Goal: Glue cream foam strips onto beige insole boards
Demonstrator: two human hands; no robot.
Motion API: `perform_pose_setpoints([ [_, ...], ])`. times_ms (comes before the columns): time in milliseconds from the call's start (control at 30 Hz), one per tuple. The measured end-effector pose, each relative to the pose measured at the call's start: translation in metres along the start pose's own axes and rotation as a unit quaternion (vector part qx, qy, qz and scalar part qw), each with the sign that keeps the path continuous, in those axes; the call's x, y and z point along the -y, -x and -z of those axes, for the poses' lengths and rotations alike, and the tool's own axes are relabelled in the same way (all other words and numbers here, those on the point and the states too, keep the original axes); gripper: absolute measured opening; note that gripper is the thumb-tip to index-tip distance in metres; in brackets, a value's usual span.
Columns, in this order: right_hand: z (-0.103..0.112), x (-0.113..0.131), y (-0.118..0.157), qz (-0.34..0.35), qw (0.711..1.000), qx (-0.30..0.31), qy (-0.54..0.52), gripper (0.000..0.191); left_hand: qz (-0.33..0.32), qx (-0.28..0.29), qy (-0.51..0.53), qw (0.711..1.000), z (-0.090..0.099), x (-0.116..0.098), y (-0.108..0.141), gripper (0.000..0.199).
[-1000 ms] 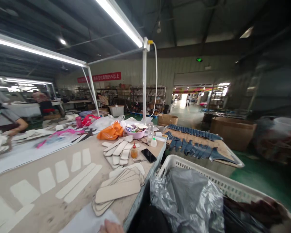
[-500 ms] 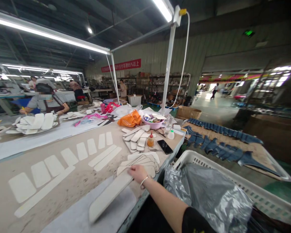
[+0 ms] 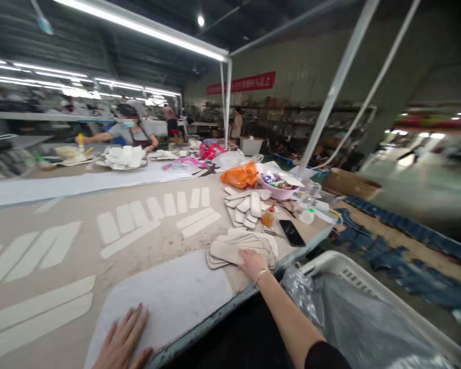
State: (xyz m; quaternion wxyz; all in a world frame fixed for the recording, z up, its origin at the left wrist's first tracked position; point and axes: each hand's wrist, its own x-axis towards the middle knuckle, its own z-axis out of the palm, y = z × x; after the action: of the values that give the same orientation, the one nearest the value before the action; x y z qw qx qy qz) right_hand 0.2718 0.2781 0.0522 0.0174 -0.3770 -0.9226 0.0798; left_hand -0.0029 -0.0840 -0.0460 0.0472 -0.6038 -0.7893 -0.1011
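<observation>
My right hand point(image 3: 252, 264) has its fingers closed at the right end of a long off-white cut panel point(image 3: 225, 252), the top one of a fanned stack. Dark edges show on the panels point(image 3: 271, 251) beneath it. Part of the top panel is hidden under my fingers. My left hand point(image 3: 125, 335) lies flat, fingers apart, on a white sheet point(image 3: 169, 292) at the near edge of the table, with nothing in it.
Rows of white pieces point(image 3: 126, 219) lie across the table point(image 3: 169, 243). Near the right edge are a phone point(image 3: 292, 233), a small orange bottle point(image 3: 268, 218) and a purple basin point(image 3: 278, 193). A white plastic crate point(image 3: 340, 261) stands at right. A co-worker point(image 3: 138, 133) sits opposite.
The view has swung left. The long panel that my right hand held out over the white sheet now lies on the stack. My left hand has come into view on the sheet.
</observation>
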Motion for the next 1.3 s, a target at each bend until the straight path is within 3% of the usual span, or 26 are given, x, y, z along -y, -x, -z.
perform_pose_setpoints([
  [100,-0.012,-0.001,0.001,0.044,0.998,0.01,0.032,0.023,0.03,-0.031,0.049,0.998,0.029,-0.015,0.002,0.055],
  [200,-0.026,-0.016,-0.006,0.104,0.99,-0.002,0.09,0.027,0.123,-0.055,0.104,0.985,0.049,-0.021,-0.001,0.039],
  [367,-0.033,-0.024,-0.003,0.157,0.973,-0.136,0.102,0.028,0.28,-0.069,0.087,0.954,0.076,0.004,-0.005,0.037],
  [500,-0.035,0.023,0.02,0.264,0.942,-0.204,0.036,0.033,0.348,-0.041,0.035,0.936,0.095,0.043,-0.013,0.035],
  [600,-0.052,0.075,0.045,0.351,0.913,-0.204,-0.022,0.041,0.359,0.008,0.002,0.933,0.098,0.063,-0.024,0.035],
  [700,-0.073,0.115,0.071,0.383,0.902,-0.187,-0.071,0.045,0.365,0.048,-0.024,0.929,0.095,0.069,-0.033,0.038],
  [833,-0.086,0.133,0.094,0.375,0.906,-0.158,-0.115,0.038,0.374,0.078,-0.046,0.923,0.091,0.067,-0.04,0.038],
  [1000,-0.077,0.125,0.102,0.327,0.92,-0.146,-0.161,0.036,0.375,0.087,-0.067,0.921,0.095,0.063,-0.05,0.033],
  [1167,-0.063,0.122,0.106,0.252,0.917,-0.158,-0.264,0.03,0.368,0.064,-0.091,0.923,0.123,0.058,-0.045,0.039],
  [1300,-0.061,0.131,0.102,0.189,0.902,-0.141,-0.361,0.026,0.395,0.04,-0.101,0.912,0.149,0.067,-0.03,0.044],
])
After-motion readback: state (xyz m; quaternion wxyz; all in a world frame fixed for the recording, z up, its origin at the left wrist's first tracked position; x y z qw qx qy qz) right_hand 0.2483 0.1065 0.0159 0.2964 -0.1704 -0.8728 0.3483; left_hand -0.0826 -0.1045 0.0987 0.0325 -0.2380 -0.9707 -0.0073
